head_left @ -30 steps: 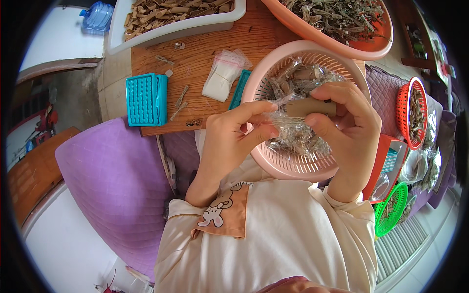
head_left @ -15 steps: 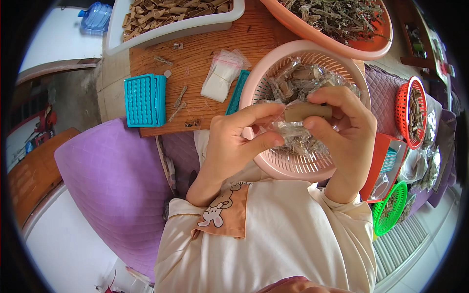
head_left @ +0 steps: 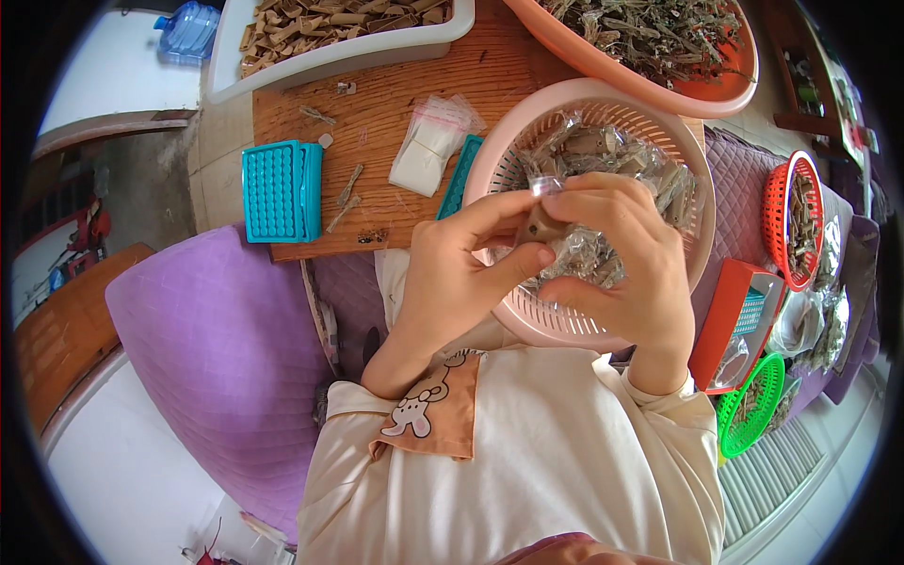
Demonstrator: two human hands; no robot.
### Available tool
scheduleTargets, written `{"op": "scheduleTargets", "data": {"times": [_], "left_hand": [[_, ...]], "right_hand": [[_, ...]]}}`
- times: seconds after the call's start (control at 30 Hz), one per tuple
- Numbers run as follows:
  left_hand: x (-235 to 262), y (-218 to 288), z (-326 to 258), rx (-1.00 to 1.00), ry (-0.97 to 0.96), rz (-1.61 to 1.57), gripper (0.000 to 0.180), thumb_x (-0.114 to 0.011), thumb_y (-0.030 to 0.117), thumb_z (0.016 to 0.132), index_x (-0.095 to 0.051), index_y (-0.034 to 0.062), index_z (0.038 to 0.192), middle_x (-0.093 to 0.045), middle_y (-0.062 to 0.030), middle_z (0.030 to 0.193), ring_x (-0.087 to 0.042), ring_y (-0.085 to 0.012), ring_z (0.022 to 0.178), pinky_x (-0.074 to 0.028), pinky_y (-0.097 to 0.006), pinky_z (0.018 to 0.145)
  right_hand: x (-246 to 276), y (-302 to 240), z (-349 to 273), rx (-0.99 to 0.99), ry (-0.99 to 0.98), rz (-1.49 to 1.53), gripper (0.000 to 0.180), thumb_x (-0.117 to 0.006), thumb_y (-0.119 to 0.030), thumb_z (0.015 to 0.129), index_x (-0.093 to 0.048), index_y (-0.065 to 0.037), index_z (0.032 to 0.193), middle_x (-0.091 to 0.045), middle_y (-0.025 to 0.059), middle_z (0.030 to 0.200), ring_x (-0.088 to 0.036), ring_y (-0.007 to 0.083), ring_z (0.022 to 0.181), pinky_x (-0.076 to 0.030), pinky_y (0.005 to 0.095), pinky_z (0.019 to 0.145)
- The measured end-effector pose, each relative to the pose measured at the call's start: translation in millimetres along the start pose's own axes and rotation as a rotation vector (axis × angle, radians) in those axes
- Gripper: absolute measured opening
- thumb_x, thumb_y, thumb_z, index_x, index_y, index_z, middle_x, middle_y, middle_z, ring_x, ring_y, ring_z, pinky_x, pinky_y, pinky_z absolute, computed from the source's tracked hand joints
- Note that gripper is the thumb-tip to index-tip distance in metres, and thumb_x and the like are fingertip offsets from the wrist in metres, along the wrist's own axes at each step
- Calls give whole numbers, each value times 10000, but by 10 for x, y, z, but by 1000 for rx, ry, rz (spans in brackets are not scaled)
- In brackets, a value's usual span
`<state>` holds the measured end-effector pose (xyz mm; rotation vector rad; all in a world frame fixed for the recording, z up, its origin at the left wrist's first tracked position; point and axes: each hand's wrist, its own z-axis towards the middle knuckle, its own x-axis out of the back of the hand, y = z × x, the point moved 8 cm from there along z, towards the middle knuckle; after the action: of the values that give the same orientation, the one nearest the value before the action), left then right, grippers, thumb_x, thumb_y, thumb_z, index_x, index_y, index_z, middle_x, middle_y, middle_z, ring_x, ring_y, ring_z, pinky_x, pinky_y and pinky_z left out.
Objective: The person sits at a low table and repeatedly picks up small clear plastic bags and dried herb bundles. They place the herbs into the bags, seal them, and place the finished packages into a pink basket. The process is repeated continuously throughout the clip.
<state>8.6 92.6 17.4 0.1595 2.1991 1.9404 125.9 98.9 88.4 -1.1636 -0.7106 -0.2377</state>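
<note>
Over a pink slotted basket [head_left: 576, 327], both my hands are at a small clear plastic bag [head_left: 543, 186] with a short brown tube [head_left: 539, 227] seemingly inside it. My left hand [head_left: 476, 256] pinches the bag and tube between thumb and fingers. The fingers of my right hand [head_left: 626, 247] are curled at the bag's upper edge, thumb held apart below. The tube is partly hidden by my fingers. Many clear-wrapped packets [head_left: 603, 141] with brownish dried stuff fill the basket beneath.
On the wooden table [head_left: 377, 104] lie a stack of clear bags [head_left: 424, 155] and teal ridged trays [head_left: 282, 193]. A white tub [head_left: 377, 52] of brown pieces and an orange basin [head_left: 678, 102] of dried plants stand behind. Red [head_left: 774, 221] and green [head_left: 734, 428] baskets are at right.
The brown tube, before held out in my right fingers, has moved left and down into the bag by my left hand. My right hand has shifted left, to the bag's upper edge.
</note>
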Motion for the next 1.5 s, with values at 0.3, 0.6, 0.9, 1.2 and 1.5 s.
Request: {"op": "scheduleTargets", "data": {"times": [0.3, 0.6, 0.9, 1.2, 1.5], "left_hand": [[1, -81, 17, 46, -34, -179, 376, -678, 119, 755, -551, -29, 1077, -623, -120, 985, -603, -159, 893, -484, -275, 771], [13, 140, -33, -247, 125, 242, 394, -691, 223, 736, -573, 12, 1046, -611, -75, 960, -537, -149, 749, -430, -251, 620], [-140, 657, -190, -872, 256, 989, 190, -674, 45, 611, -659, 62, 799, -626, 19, 912, -461, -107, 584, -396, -212, 519], [133, 318, 110, -371, 139, 545, 68, -567, -3, 721, -567, 42, 771, -622, -59, 843, -439, -90, 500, -389, -193, 456], [277, -86, 95, -203, 9, -384, 125, -483, 150, 836, -524, 32, 845, -586, -75, 766, -384, -58, 463, -333, -190, 440]], "right_hand": [[-138, 261, -143, -75, 135, 228, 497, -726, -218, 661, -537, -67, 1096, -600, 34, 942, -488, 203, 1053, -306, 436, 944], [-362, 523, -239, -448, 127, 548, 283, -524, -170, 873, -568, 31, 1067, -640, 146, 881, -612, 140, 785, -473, 236, 690], [-272, 206, -121, -115, 151, 139, 232, -610, -16, 717, -596, 6, 947, -628, 125, 925, -607, 269, 688, -483, 316, 582], [-360, 159, -241, -149, -53, 46, 208, -597, -21, 716, -602, 13, 922, -631, 132, 836, -599, 260, 682, -477, 334, 627], [-279, 407, -333, -300, 172, 494, 209, -573, -156, 823, -637, -23, 971, -569, 72, 750, -517, 160, 654, -421, 261, 603]]}}
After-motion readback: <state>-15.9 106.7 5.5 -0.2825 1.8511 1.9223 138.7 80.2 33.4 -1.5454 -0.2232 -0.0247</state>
